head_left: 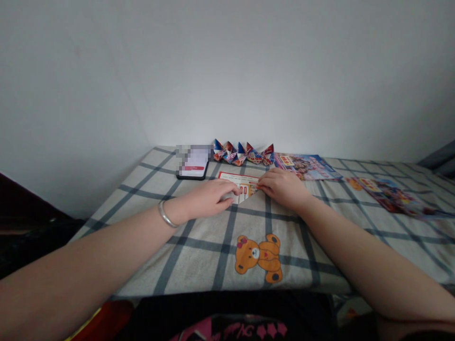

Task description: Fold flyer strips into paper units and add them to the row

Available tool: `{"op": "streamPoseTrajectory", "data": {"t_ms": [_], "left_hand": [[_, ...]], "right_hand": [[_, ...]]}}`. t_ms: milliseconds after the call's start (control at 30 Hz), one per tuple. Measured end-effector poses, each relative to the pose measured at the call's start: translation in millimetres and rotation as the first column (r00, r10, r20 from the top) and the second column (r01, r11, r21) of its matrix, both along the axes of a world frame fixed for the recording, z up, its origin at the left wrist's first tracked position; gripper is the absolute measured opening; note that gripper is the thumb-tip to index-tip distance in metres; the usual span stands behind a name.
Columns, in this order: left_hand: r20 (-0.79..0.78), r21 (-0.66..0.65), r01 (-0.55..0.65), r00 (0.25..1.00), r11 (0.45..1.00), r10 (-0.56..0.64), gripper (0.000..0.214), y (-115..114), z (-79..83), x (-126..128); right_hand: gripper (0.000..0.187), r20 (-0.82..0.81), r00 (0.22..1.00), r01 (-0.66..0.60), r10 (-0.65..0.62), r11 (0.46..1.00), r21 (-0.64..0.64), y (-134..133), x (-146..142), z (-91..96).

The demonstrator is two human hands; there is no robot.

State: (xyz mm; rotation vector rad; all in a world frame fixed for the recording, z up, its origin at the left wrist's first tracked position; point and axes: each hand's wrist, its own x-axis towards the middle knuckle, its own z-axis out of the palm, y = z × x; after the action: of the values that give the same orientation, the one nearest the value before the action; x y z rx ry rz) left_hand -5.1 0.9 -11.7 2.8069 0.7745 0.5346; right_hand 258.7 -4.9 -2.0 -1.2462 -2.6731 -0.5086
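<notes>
A printed sheet of paper (231,177) with a red edge lies on the checked cloth, one side running diagonally as if folded. My left hand (208,196), a silver bangle at its wrist, rests at the sheet's left side with thumb and forefinger apart. At the right corner, my right hand (284,187) has its fingers pressed together on the paper. Just behind the sheet stand several folded paper shapes (243,154) with pointed tips, in a row. Part of the sheet is hidden under my fingers.
A phone (194,163) with a lit screen lies behind my left hand. Colourful printed sheets (313,166) lie behind my right hand, and another leaflet (398,196) is farther right. The checked tablecloth (192,270) bears a teddy bear print (259,258). A wall borders the back.
</notes>
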Motion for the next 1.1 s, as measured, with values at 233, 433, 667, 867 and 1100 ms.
{"op": "streamPoseTrajectory", "data": {"t_ms": [233, 433, 667, 867, 1100], "left_hand": [[-0.024, 0.081, 0.021, 1.0, 0.997, -0.019, 0.021, -2.4, -0.2, 2.2], [-0.052, 0.206, -0.002, 0.999, 0.979, 0.013, 0.024, -1.5, -4.4, 1.1], [-0.068, 0.335, -0.049, 0.995, 0.941, 0.076, 0.015, -1.1, -6.3, 1.9], [0.075, 0.227, -0.223, 0.975, 0.948, 0.211, 0.012, -6.6, -1.6, 3.8], [0.372, -0.223, -0.226, 0.879, 0.948, 0.298, 0.006, 1.4, -6.5, 2.6]], "right_hand": [[0.024, 0.101, 0.991, -0.099, 0.088, 0.988, 0.115, -7.0, -7.3, 3.0], [0.026, 0.088, 0.985, -0.156, 0.146, 0.979, 0.131, -13.5, -15.2, 4.6], [0.026, -0.153, 0.965, -0.205, 0.212, 0.977, 0.059, -14.7, -15.7, 1.2], [0.03, -0.368, 0.91, -0.177, 0.192, 0.981, 0.075, -13.5, -12.4, 0.0], [0.045, -0.519, 0.85, -0.09, 0.093, 0.995, 0.031, -2.4, -5.8, -10.7]]}}
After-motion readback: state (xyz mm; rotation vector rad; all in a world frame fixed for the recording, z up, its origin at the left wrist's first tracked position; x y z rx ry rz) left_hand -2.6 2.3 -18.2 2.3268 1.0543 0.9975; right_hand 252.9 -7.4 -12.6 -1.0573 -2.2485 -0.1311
